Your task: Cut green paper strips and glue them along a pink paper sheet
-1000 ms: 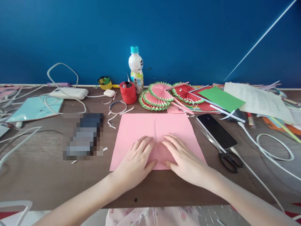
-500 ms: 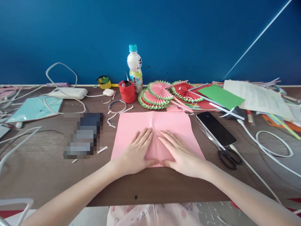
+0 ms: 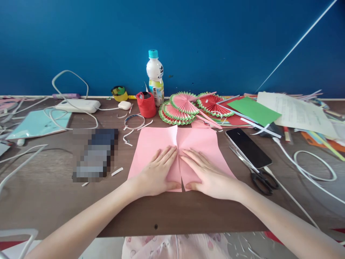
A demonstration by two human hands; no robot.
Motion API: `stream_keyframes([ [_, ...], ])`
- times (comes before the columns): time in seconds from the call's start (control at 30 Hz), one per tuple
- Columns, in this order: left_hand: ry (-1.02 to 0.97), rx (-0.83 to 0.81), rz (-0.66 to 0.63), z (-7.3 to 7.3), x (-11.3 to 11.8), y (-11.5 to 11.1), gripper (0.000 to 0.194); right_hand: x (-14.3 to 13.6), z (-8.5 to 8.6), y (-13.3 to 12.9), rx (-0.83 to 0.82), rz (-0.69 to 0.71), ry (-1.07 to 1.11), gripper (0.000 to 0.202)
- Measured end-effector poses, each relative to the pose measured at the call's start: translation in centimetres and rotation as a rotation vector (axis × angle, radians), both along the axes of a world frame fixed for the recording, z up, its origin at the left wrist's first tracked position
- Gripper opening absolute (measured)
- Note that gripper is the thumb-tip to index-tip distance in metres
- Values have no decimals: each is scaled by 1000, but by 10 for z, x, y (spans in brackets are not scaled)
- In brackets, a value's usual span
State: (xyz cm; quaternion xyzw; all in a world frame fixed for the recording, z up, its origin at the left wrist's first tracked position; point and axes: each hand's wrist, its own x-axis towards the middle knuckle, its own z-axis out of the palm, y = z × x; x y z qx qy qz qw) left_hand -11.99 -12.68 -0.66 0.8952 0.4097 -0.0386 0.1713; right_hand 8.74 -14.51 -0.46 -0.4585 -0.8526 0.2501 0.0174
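Observation:
A sheet of pink paper [image 3: 156,138] lies on the table in front of me, with a crease down its middle. From the near edge a narrow split runs up along the crease, and towards the far edge the paper is raised at the fold. Flat on the left half rests my left hand [image 3: 159,172], fingers stretched out. My right hand [image 3: 208,174] presses on the right half the same way, fingers spread. Both thumbs lie near the split, one on each side. Neither hand grips anything.
Scissors [image 3: 262,180] and a black phone [image 3: 248,148] lie right of the paper. Behind it are folded paper fans [image 3: 185,104], a red pouch [image 3: 146,105], a bottle [image 3: 155,77] and green paper [image 3: 256,110]. White cables [image 3: 288,154] and paper scraps [image 3: 117,171] are scattered around.
The pink paper has split along its crease at the near edge, and its two halves have parted slightly there. My hands stay flat, with the thumbs a little farther apart.

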Motion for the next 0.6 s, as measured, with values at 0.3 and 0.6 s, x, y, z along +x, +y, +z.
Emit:
stream_keyframes([
  [0.3, -37, 123, 30, -5, -2, -11, 84, 1, -9, -6, 139, 1, 30, 76],
  [0.6, -62, 310, 95, -13, -1, -6, 74, -3, -22, 2, 356, -44, -70, 66],
])
